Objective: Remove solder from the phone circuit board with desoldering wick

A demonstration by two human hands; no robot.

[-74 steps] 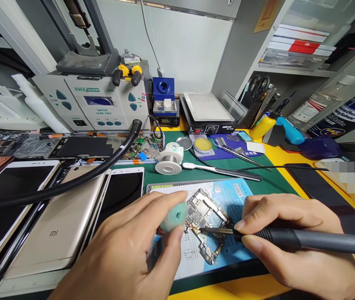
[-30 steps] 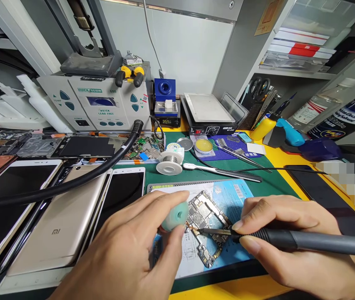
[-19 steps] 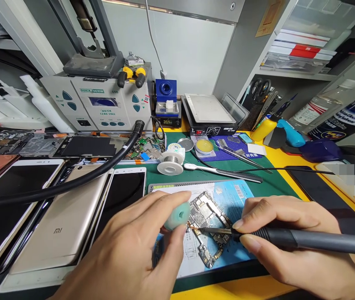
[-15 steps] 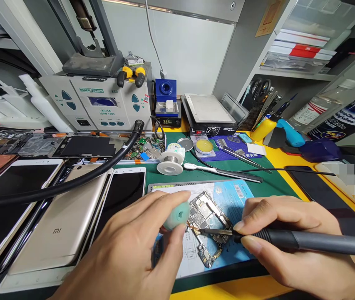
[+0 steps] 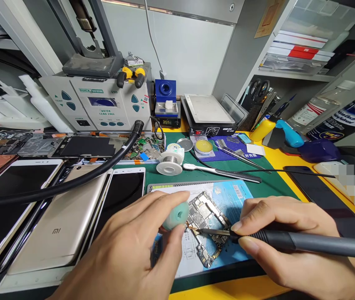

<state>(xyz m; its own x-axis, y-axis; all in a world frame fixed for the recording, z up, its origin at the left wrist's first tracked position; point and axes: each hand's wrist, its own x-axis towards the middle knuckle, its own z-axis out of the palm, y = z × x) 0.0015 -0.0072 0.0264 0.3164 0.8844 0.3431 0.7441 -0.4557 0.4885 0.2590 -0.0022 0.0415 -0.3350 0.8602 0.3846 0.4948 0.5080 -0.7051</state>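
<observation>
My left hand [image 5: 133,246] grips a round, pale green spool [image 5: 177,215] between thumb and fingers, over the left edge of a phone circuit board [image 5: 207,212]. A copper-coloured strip [image 5: 192,228] runs from the spool onto the board. From the right, my right hand [image 5: 292,246] is closed around the black grip of a soldering iron [image 5: 317,243], whose tip meets the strip on the board. The board lies tilted on a blue and white sheet [image 5: 239,204]; the spool and iron tip cover parts of it.
Phones [image 5: 49,221] lie at the left beneath a thick black hose [image 5: 102,170]. Behind the sheet are a solder reel [image 5: 169,163], a flux tin [image 5: 204,146], a brush [image 5: 224,173] and tweezers [image 5: 241,157]. A hot-air station [image 5: 99,102] and a heating plate [image 5: 208,109] stand farther back.
</observation>
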